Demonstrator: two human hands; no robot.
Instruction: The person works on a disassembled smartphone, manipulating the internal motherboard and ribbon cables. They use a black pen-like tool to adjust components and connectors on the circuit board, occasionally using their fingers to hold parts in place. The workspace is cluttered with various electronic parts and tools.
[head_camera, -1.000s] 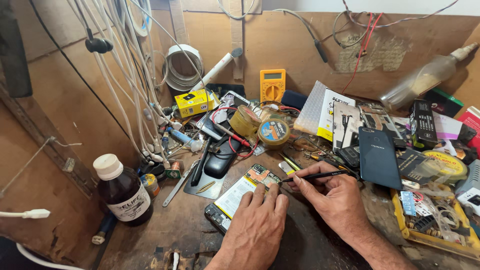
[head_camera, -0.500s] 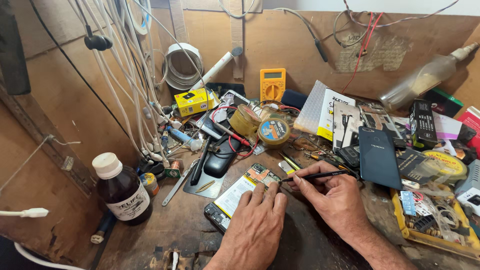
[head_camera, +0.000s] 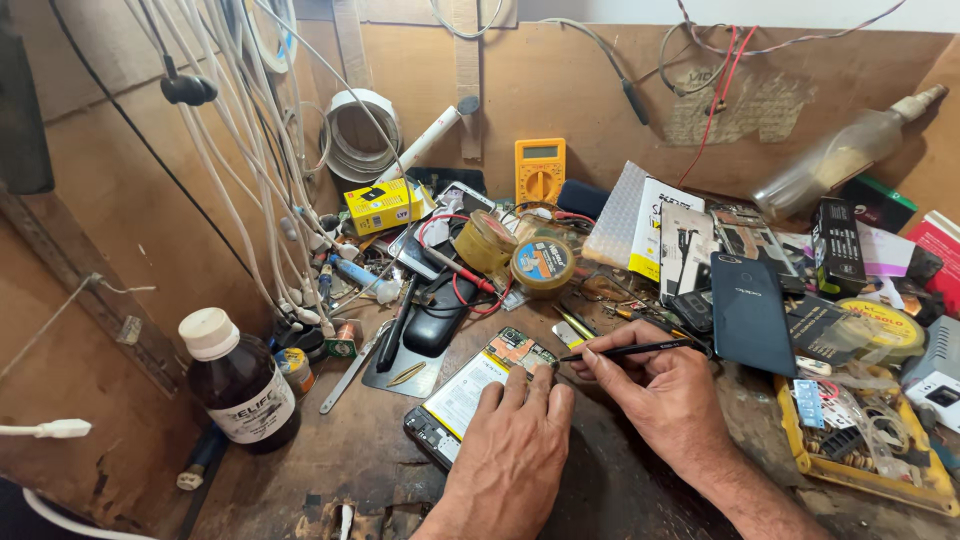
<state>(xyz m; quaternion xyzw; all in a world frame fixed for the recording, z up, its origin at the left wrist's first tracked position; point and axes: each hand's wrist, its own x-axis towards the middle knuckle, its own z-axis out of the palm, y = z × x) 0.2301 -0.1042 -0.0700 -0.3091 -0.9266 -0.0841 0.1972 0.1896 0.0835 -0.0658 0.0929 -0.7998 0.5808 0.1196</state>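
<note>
Near the worktop's (head_camera: 330, 450) front edge, the left hand (head_camera: 510, 450) presses flat, fingers together, on the opened black phone with exposed circuit board (head_camera: 470, 392); right hand (head_camera: 660, 385) pinches thin black tweezers (head_camera: 630, 350) beside it. Back cover off, internals untouched.

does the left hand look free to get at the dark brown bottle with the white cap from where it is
Probably yes. The left hand lies flat on the opened phone, holding nothing, and the brown bottle stands upright to its left with only bare bench top between them.

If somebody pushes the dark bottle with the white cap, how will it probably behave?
The dark bottle stands upright, taller than wide, so it may tip if pushed near its white cap. Its round body would probably roll once down. It looks like glass, likely fairly heavy and breakable.
</note>
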